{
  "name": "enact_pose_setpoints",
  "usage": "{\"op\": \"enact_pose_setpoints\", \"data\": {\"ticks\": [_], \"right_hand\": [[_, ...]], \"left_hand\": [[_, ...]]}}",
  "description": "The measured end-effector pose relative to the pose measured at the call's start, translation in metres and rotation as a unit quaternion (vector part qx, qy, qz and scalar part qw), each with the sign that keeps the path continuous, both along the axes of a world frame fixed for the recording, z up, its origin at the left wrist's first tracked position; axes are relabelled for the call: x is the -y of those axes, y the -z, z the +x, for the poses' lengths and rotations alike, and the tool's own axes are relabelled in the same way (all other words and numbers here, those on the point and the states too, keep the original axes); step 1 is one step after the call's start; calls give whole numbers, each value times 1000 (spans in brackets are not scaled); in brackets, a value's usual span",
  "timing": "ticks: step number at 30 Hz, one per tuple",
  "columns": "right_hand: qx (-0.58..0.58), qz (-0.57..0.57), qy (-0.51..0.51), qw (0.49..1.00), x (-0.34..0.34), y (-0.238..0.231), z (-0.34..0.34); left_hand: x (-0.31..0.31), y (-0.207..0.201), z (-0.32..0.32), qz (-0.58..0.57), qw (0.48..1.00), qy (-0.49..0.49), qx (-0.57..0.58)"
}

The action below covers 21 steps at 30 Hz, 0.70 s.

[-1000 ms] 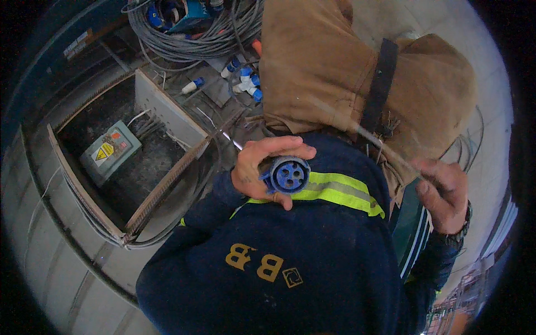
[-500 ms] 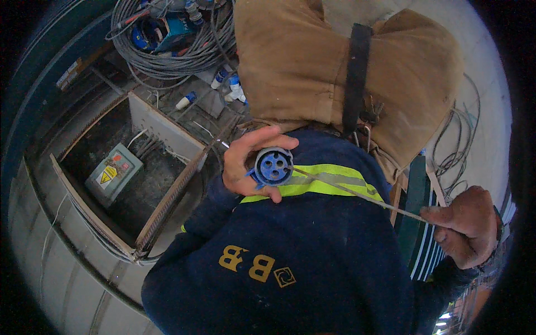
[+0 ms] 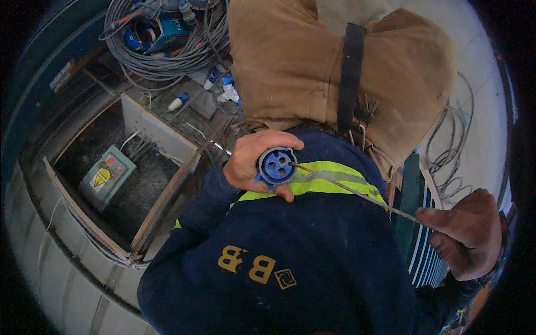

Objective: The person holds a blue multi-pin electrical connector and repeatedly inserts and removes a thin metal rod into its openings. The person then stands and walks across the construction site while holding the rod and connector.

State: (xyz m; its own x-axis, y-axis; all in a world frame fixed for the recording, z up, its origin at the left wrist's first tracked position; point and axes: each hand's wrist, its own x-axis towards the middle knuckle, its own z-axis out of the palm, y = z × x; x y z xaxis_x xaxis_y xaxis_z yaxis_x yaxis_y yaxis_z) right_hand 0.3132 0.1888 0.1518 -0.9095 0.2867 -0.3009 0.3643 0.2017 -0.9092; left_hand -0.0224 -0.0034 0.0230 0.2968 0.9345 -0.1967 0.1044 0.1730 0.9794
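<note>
My left hand [image 3: 245, 160] is wrapped round a blue round industrial power connector [image 3: 278, 174], its face with several pin holes turned up. Between finger and thumb my right hand [image 3: 468, 237] grips one end of a thin straight rod [image 3: 357, 192], perhaps a thin screwdriver shaft. The rod slants across the front of my dark jacket [image 3: 312, 245], and its far tip meets the right side of the connector's face. Whether that tip sits in a hole or only touches the edge, I cannot tell.
An open wooden box [image 3: 167, 137] at left holds a grey electrical enclosure [image 3: 109, 177] with a yellow warning label. Beyond it lie a big coil of grey cable [image 3: 134, 61] and blue-and-white plugs [image 3: 228, 92]. More loose cable [image 3: 455, 142] lies at far right, past my brown trousers [image 3: 290, 67].
The whole view has shifted slightly left. The connector is turned a little in my left hand, and the rod's tip stays at its right side.
</note>
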Motion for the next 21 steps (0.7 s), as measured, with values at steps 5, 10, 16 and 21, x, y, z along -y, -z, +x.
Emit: {"op": "enact_pose_setpoints", "data": {"ticks": [5, 10, 16, 21], "right_hand": [[17, -16, 32, 999, 3, -7, -6], [16, -16, 44, 999, 4, -11, -11], [19, -23, 54, 998, 3, -9, -10], [23, -48, 55, 997, -2, -9, -10]], "left_hand": [[-2, 3, 0, 31, 999, 8, -7], [-5, 5, -5, 33, 998, 44, -11], [3, 4, -1, 63, 998, 9, 6], [13, 4, 4, 89, 996, -16, -21]]}}
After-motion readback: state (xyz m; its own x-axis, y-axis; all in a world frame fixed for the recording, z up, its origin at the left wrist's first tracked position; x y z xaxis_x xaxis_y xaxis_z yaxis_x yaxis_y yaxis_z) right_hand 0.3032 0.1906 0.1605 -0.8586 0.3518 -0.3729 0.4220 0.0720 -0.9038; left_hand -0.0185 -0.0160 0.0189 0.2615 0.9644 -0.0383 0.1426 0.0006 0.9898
